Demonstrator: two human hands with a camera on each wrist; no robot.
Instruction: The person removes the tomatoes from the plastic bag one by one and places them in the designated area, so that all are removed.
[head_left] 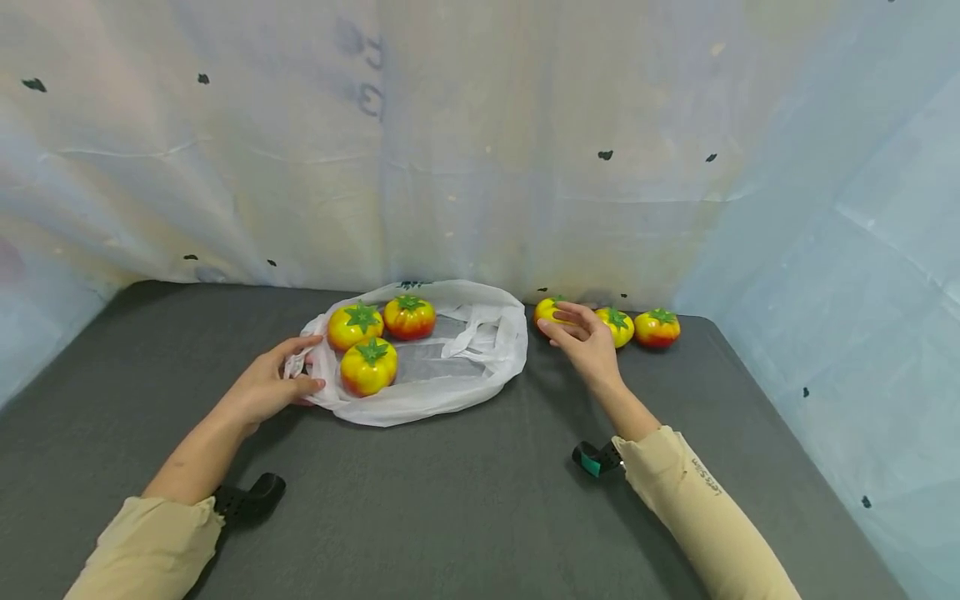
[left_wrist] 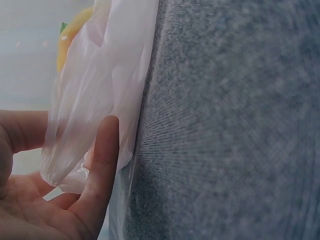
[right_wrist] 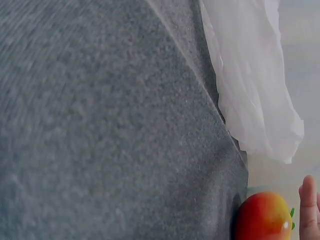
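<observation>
A white plastic bag (head_left: 405, 410) lies with its mouth spread wide. Inside it, towards the left, sit three yellow-and-red tomatoes with green tops: one tomato (head_left: 356, 327) behind, another tomato (head_left: 409, 318) beside it, and a nearer tomato (head_left: 368, 367). My left hand (head_left: 266, 383) holds the bag's left end, with the gathered plastic (left_wrist: 85, 115) between thumb and fingers. To the right of the bag, my right hand (head_left: 588, 342) hovers over a tomato (head_left: 547, 309), partly hiding it. In the right wrist view, the fingers (right_wrist: 309, 210) are straight and apart from a tomato (right_wrist: 265, 217).
Right of my right hand stand two more tomatoes, a middle tomato (head_left: 618, 327) and an end tomato (head_left: 657, 329), near the back edge of the dark grey table (head_left: 450, 508). A pale sheet (head_left: 480, 167) hangs behind the table and along its right side.
</observation>
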